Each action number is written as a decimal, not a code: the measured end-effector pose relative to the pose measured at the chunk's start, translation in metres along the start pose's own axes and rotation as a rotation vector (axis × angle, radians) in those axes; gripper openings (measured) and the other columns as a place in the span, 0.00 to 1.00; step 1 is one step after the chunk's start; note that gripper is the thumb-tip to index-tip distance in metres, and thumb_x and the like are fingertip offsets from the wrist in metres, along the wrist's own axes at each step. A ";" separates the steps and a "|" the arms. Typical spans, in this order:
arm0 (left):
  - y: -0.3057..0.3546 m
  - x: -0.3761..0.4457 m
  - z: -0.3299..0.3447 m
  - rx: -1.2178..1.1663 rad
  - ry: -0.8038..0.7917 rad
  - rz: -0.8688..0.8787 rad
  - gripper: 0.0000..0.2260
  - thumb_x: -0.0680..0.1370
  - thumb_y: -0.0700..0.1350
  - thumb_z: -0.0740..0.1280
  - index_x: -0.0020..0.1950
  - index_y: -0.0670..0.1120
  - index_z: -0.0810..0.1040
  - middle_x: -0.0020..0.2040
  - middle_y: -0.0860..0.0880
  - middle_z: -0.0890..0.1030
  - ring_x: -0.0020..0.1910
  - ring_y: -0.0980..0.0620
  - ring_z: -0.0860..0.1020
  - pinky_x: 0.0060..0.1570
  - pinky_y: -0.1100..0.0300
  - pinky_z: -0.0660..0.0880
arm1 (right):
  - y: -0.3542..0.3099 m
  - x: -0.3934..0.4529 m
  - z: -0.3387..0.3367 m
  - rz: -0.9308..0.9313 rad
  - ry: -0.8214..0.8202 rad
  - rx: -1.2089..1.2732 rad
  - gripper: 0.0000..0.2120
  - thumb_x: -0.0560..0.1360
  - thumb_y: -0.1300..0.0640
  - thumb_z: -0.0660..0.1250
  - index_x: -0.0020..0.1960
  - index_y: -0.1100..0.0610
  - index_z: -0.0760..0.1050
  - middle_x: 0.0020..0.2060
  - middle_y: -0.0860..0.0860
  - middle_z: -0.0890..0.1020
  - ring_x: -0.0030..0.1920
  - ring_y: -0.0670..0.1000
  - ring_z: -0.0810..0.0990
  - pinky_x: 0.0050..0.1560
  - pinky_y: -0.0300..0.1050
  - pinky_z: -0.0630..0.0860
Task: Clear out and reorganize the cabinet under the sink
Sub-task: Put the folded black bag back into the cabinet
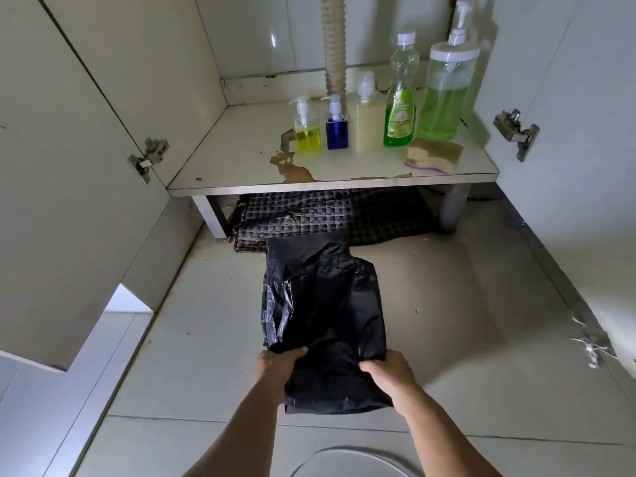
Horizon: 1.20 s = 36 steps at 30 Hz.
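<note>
Cabinet [241,139]: both doors swung wide, interior open to view, floor shelf stained and peeling near the front edge.
Bottles on shelf: yellow pump bottle [306,127], blue pump bottle [336,125], pale soap bottle [368,115], green dish liquid [401,94], large green dispenser [445,87]; lined up in a row from centre to right, smaller ones to the left, likely grouped already as cleaning liquids.
Sponge [434,153]: lying flat in front of the large dispenser, near the shelf's front edge.
Drain hose [334,43]: hanging down behind the row.
Woven mat [330,215]: tucked under the raised shelf, partly sticking out onto the floor.
Black plastic bag [323,311]: out of the cabinet, low over the tiled floor in front of it, far end by the mat.
Left hand [277,364]: grip closed on the bag's near left edge, thumb on top.
Right hand [390,371]: grip likewise pinching the near right edge.
Why held so: two-handed hold at one end probably to flatten or fold the bag before stowing.
</note>
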<state>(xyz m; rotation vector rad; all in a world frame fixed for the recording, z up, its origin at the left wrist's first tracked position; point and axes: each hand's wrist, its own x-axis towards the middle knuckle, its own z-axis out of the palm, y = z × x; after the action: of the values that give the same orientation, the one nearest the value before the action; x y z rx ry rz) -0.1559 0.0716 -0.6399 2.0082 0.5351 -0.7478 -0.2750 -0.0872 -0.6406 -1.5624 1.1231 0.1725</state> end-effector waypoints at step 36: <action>0.333 0.071 -0.153 0.255 0.601 0.627 0.41 0.76 0.62 0.63 0.77 0.41 0.48 0.72 0.35 0.62 0.69 0.34 0.65 0.64 0.42 0.66 | -0.357 0.069 0.065 -0.878 0.158 -0.967 0.33 0.77 0.54 0.63 0.76 0.49 0.50 0.70 0.58 0.63 0.65 0.59 0.72 0.60 0.50 0.71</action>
<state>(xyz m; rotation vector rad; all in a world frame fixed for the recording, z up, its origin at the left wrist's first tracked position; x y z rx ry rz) 0.1483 0.0423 -0.4256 2.4527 0.1094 0.1917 0.0477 -0.1089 -0.4615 -2.8291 0.3330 -0.0231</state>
